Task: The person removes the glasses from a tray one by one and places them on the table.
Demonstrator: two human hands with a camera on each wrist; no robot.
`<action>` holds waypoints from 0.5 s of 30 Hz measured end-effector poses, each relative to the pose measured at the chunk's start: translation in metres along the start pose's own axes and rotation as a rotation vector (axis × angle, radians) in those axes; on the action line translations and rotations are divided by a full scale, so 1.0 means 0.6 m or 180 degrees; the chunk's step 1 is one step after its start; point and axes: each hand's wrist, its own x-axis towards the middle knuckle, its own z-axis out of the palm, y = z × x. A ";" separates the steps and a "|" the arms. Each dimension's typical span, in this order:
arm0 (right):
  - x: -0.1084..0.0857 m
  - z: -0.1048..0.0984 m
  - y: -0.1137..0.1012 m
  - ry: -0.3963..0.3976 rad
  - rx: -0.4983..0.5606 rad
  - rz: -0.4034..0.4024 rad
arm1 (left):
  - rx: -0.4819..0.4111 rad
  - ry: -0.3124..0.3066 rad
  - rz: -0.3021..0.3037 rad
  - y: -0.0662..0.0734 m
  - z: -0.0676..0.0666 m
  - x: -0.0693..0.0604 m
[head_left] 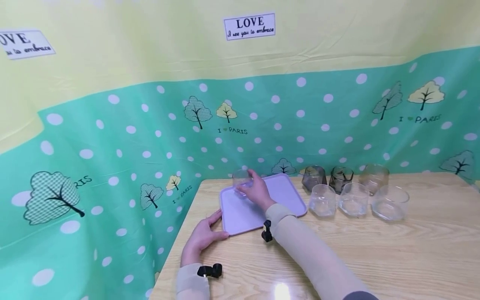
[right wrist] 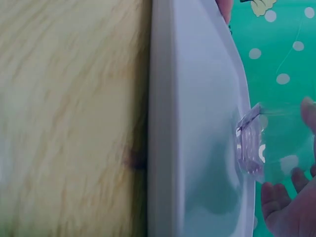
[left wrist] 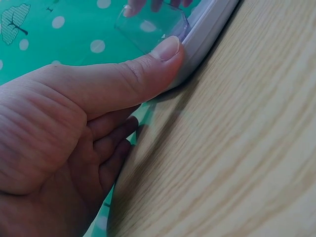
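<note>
My right hand (head_left: 256, 191) holds a clear glass tumbler (head_left: 240, 178) between thumb and fingers at the far left corner of a pale lilac tray (head_left: 240, 214). In the right wrist view the tumbler (right wrist: 251, 145) has a thick faceted base, which is at the tray's surface; whether it bears its full weight there I cannot tell. By the tray's left side is my left hand (head_left: 204, 235), its thumb extended against the rim near the front left corner. The left wrist view shows that thumb (left wrist: 165, 49) on the rim, the other fingers loosely bent beside the table edge.
Right of the tray stand three clear glasses (head_left: 322, 202) in a front row. Behind them are two dark grey glasses (head_left: 314, 177) and a brownish one (head_left: 375, 177). A green and yellow printed curtain (head_left: 262, 125) hangs behind the wooden table (head_left: 431, 250).
</note>
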 end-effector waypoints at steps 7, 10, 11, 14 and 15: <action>-0.001 0.001 0.000 0.0057 -0.0192 -0.0017 | -0.0036 0.0005 -0.0034 -0.001 0.002 0.003; 0.000 0.000 -0.001 0.0016 -0.0280 0.0036 | -0.0049 0.0004 -0.0058 -0.001 0.002 0.003; 0.000 -0.001 -0.001 0.0010 -0.0301 0.0057 | -0.0056 0.0003 -0.0058 -0.001 0.002 0.003; 0.002 -0.002 -0.002 -0.0007 -0.0302 0.0115 | -0.0062 0.0002 -0.0043 -0.002 0.002 0.003; 0.003 -0.002 -0.001 -0.0012 -0.0270 0.0130 | -0.0064 -0.0001 -0.0040 -0.002 0.002 0.004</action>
